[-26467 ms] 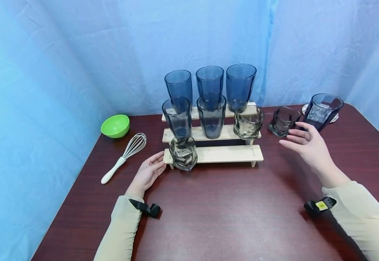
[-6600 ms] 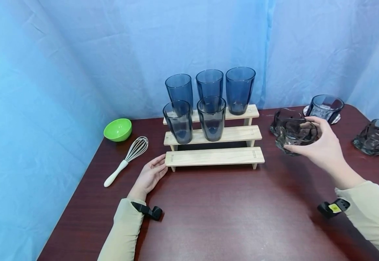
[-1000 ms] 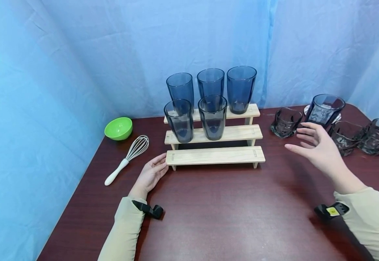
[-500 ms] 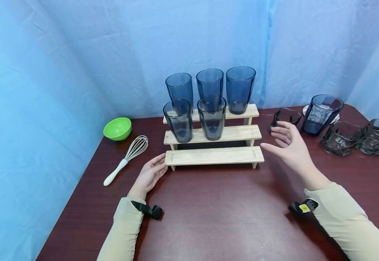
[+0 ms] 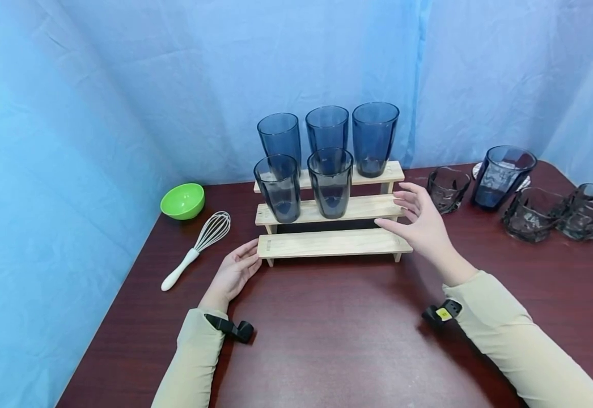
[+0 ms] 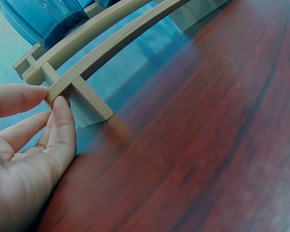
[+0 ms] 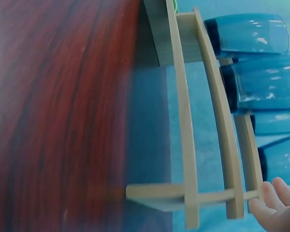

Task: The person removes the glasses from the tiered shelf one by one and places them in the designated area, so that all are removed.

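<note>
pale blue cloth (image 5: 296, 56) hangs at the far side and both sides, dark red-brown table (image 5: 337, 328) below. three-step wooden rack (image 5: 334, 242) stands mid-table toward the far side. left hand (image 5: 232, 275) pinches the left end of its near, lowest step between thumb and fingers, seen clearly in the left wrist view. right hand (image 5: 419, 224) is at the rack's right end, thumb and fingers parted, gripping nothing; contact with the rack: can't tell.

far top step has three tall blue glasses (image 5: 375, 139), upright in a row. middle step has two more tall glasses (image 5: 330, 187), at its left and center.

right of the rack: short dark glass (image 5: 448, 192), then another tall blue glass (image 5: 490, 190) just by a white coaster (image 5: 525, 182). nearer and further right, two short glasses (image 5: 533, 215) side by side, can't tell if touching.

left side: green bowl (image 5: 182, 201) far, whisk (image 5: 186, 262) nearer, white handle toward the near left. beige sleeves (image 5: 511, 323) on both arms, black wrist camera (image 5: 435, 316) on each.
</note>
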Tool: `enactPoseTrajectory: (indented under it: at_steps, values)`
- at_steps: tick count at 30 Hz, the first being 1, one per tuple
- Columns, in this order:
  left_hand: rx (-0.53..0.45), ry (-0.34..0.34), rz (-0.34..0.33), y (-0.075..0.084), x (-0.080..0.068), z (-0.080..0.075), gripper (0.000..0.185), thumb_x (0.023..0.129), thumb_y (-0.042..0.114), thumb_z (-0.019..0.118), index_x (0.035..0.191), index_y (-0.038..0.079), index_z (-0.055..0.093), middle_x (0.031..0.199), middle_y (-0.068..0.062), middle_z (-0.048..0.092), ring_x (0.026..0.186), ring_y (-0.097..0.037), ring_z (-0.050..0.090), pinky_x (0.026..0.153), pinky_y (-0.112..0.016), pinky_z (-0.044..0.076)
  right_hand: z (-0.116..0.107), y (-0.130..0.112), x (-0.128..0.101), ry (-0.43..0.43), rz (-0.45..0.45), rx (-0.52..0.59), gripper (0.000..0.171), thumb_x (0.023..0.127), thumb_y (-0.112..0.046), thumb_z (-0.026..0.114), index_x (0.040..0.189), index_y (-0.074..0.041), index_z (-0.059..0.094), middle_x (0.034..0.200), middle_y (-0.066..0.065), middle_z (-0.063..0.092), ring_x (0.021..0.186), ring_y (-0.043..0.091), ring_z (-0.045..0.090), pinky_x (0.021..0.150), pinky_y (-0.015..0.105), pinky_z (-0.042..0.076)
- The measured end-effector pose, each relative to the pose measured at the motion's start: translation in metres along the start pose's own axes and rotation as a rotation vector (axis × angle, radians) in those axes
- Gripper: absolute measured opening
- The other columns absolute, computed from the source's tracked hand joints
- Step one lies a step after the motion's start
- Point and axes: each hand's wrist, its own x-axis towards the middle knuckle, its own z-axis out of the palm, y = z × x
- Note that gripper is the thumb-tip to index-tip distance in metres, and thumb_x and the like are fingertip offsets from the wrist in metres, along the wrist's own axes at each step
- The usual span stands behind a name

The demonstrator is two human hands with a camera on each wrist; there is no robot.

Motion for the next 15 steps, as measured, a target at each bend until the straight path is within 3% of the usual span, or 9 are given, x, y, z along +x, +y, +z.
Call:
enactPoseTrajectory:
  at_steps: [9, 15]
  values:
    - [-0.009, 0.003, 0.003, 0.000, 0.000, -0.001, 0.055, 0.095, -0.010, 0.039, 0.148, -0.002, 0.023, 0.145, -0.019, 0.030, 0.095, -0.001, 0.059, 0.082, -0.015, 0.048, 0.018, -0.011, 0.016, -0.055, -0.033, 0.023, 0.085, 0.078, -0.012, 0.077, 0.145, -0.008, 0.026, 0.136, 0.020, 0.043, 0.129, 0.035, 0.042, 0.111, 0.048, 0.029]
    - [-0.004, 0.001, 0.007, -0.001, 0.000, 0.000, 0.055, 0.095, -0.010, 0.038, 0.148, -0.002, 0.023, 0.145, -0.019, 0.030, 0.095, 0.000, 0.059, 0.082, -0.015, 0.048, 0.030, -0.019, 0.026, -0.077, -0.020, 0.010, 0.088, 0.078, -0.018, 0.078, 0.147, -0.012, 0.024, 0.137, 0.019, 0.042, 0.130, 0.033, 0.041, 0.111, 0.048, 0.029]
